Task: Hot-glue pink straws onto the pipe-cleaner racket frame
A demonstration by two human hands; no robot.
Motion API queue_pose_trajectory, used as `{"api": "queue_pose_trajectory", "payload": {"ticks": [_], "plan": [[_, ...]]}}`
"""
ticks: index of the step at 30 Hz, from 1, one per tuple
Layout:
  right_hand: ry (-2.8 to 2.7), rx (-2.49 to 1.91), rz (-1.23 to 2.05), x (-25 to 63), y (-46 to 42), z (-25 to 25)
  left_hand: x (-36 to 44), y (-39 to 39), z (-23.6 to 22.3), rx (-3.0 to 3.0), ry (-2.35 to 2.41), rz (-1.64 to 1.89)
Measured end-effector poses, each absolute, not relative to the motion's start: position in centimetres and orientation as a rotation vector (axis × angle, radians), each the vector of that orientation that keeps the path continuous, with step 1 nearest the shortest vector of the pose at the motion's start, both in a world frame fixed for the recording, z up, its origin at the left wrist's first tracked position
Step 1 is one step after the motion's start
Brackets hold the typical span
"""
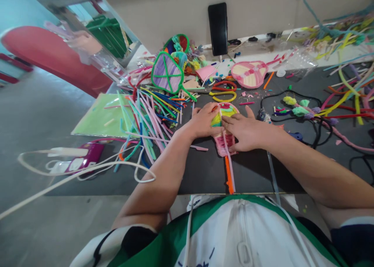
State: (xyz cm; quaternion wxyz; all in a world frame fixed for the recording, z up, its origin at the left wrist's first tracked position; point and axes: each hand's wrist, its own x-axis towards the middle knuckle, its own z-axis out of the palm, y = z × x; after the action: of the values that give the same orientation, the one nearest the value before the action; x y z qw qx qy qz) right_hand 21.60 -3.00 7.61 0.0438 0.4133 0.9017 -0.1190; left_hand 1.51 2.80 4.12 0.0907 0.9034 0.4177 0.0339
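A pipe-cleaner paddle (229, 110) lies on the dark table in front of me. It has a pink rim and stripes of yellow, teal, pink and dark red. An orange stem (229, 177) runs from it toward the table edge, with a lilac pipe cleaner (226, 146) along the face and stem. My left hand (204, 122) rests on the paddle's left side, fingers stretched out. Across its right side my right hand (244, 130) lies flat with fingers spread, hiding part of the stripes. Just beyond them are orange-and-yellow-handled scissors (223, 95).
Loose pipe cleaners (154, 119) spread left, by a green sheet (99, 115). A purple-framed paddle (167, 73), a pink paddle (249, 74) and a phone (218, 29) stand behind. A glue gun (265, 117) with its cord is at right; a white cable (87, 169) crosses left.
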Motion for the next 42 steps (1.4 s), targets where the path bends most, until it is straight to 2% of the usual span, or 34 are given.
{"api": "queue_pose_trajectory", "payload": {"ticks": [15,20,22,26,35,42], "plan": [[2.787,1.205,-0.392,22.3,-2.5,7.4,2.1,2.3,4.5,2.685,1.281,0.071],[3.135,1.326,-0.302,23.6,-2.8,9.1,1.9,2.4,4.4,2.677,1.28,0.076],[3.278,1.237,-0.24,23.9,-4.3,9.3,1.8,2.4,4.3,2.67,1.283,0.071],[3.345,1.002,-0.234,24.3,-9.0,7.9,1.7,2.7,4.1,2.66,1.279,0.046],[3.192,1.162,0.07,22.7,-12.6,4.3,1.8,2.7,4.0,2.669,1.277,0.068],[3.245,1.367,0.122,22.5,-13.3,3.6,1.9,2.3,4.8,2.646,1.27,0.081]]}}
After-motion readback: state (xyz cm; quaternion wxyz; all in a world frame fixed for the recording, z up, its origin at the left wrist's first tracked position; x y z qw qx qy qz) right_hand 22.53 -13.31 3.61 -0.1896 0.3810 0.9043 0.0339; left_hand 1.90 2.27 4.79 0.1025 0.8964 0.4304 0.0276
